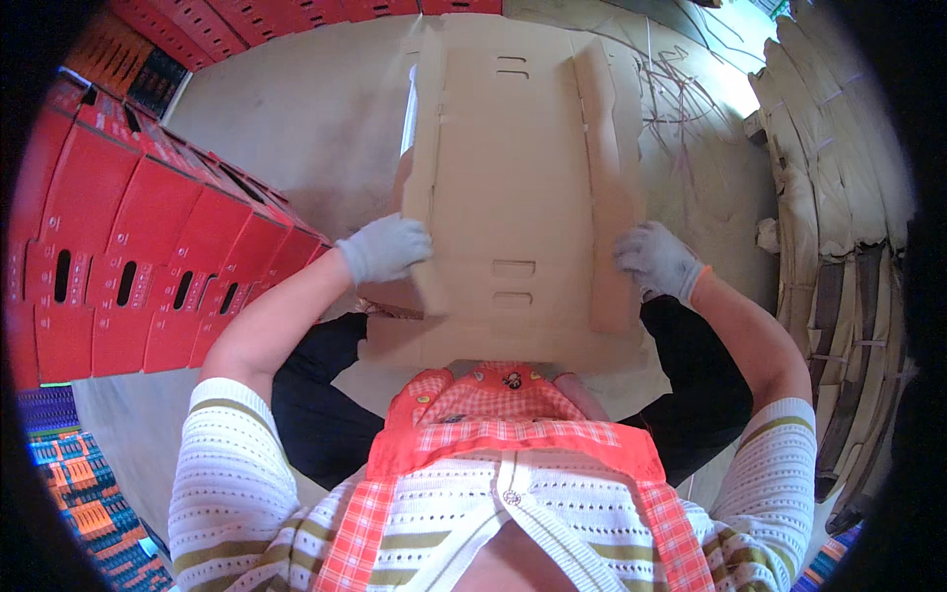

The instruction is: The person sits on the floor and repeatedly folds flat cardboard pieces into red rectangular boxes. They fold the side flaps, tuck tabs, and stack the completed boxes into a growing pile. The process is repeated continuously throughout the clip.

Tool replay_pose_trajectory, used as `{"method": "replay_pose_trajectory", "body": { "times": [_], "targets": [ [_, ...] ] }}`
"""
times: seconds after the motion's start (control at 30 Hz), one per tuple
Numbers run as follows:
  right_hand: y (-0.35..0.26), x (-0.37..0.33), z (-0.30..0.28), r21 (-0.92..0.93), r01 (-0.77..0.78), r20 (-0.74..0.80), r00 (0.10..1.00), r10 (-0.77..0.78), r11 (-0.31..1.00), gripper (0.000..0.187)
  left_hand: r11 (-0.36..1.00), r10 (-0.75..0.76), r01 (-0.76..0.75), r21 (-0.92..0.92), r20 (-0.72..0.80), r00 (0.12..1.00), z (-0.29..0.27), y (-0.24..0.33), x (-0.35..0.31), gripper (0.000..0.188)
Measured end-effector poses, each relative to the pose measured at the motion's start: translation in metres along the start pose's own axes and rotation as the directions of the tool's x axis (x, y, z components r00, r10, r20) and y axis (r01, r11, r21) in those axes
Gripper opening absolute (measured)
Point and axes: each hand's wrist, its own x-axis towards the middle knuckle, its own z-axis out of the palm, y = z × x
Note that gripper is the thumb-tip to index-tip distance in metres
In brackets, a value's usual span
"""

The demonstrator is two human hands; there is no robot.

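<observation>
Lying lengthwise in front of the person, a plain brown cardboard blank (513,187) is placed between two parted legs in black trousers (321,390), its near end close to the apron (523,434). What it rests on directly is hidden; the pale floor (286,109) is seen around it. Two pairs of slots are cut in its middle panel, one pair near the far end and one toward the near end. Along its sides, a left flap (427,128) and a right flap (604,148) are bent up from the panel.

The left flap is held at its outer edge by the left grip (388,249), gloved in pale grey, with the fingers closed over the cardboard. The right flap is held in the same way by the right grip (659,260), also gloved, an orange cuff being shown at the wrist; both thumbs are largely hidden.

On the left, red cartons (138,237) with dark oval handholds are stacked in rows, and more red cartons are lined up beyond the far end. Orange and blue stacks (94,503) are seen at lower left. On the right, tied bundles of flat cardboard (824,158) are piled up, with loose strapping (681,89) strewn near them.
</observation>
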Motion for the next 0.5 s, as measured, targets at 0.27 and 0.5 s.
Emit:
{"method": "replay_pose_trajectory", "body": {
  "times": [0.27,0.5],
  "targets": [
    [-0.034,-0.01,-0.051,0.477,-0.131,-0.675,0.578,0.458,0.869,0.024,0.84,-0.53,0.299,-0.453,-0.568,0.63,-0.083,0.052,0.002,0.034],
    [-0.148,-0.046,-0.029,0.5,-0.031,0.295,0.946,-0.136,0.865,0.032,0.688,-0.011,0.163,-0.707,0.215,0.977,-0.031,0.186,-0.02,0.047]
  ]
}}
